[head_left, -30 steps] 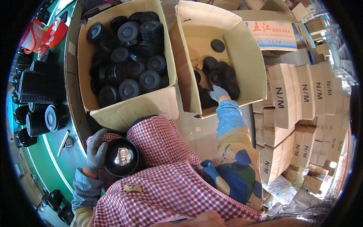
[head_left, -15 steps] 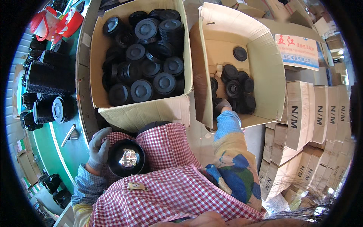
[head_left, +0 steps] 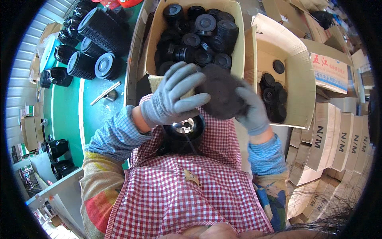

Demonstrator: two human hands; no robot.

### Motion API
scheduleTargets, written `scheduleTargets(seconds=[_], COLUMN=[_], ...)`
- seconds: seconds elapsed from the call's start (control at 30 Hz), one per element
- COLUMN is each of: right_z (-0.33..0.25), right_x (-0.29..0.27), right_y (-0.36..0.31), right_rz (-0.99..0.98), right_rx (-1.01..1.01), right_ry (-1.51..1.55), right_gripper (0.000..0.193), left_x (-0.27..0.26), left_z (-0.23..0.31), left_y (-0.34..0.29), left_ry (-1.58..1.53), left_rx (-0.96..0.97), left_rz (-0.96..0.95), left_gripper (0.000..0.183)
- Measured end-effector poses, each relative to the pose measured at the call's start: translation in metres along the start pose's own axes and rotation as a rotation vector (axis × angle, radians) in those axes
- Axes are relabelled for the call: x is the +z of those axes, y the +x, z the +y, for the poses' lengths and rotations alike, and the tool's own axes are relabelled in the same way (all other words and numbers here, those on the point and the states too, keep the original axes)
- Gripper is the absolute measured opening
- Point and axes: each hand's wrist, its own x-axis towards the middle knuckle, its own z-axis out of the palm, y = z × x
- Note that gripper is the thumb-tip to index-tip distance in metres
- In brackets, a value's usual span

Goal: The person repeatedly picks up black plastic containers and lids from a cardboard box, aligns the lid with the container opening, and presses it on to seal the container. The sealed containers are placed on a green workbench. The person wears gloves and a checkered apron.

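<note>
Note, on the red-checked lap (head_left: 222, 140), a glossy black round bowl (head_left: 184, 127); beyond it and rightward, a flat black round disc (head_left: 220, 95), clasped at its right edge by the gray-gloved right hand (head_left: 253, 111), with the gray-gloved left hand (head_left: 171, 95) loosely spread at its left edge, perhaps touching. Farther, see brown cardboard boxes (head_left: 301, 75).

Corrugated white metal wall (head_left: 31, 55) far left. Green-topped workbench (head_left: 65, 107) running up the left side, white stripe (head_left: 81, 115) lengthwise, grey metal edge (head_left: 135, 44) on its right. Grey floor (head_left: 248, 14) visible in gaps. Brown cardboard cartons (head_left: 334, 137) stacked along the right. Bright light lower left; far edges too small to read.
</note>
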Motion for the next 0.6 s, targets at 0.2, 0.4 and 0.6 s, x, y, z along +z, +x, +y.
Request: scheduleTargets(seconds=[0.2, 0.4, 0.6], right_z=[0.056, 0.094, 0.114], right_x=[0.05, 0.052, 0.043], right_y=[0.008, 0.007, 0.017], right_rz=[-0.281, -0.317, -0.435], right_rx=[-0.42, -0.31, -0.463], right_ry=[-0.786, -0.679, -0.858], right_gripper=[0.045, 0.044, 0.041], left_x=[-0.029, -0.029, -0.019], left_z=[0.02, 0.033, 0.032], left_y=[-0.074, -0.112, -0.133], left_ry=[-0.744, -1.078, -0.874], left_rx=[-0.802, -0.71, -0.654], left_rz=[-0.022, -0.003, 0.022], left_gripper=[0.025, 0.043, 0.032])
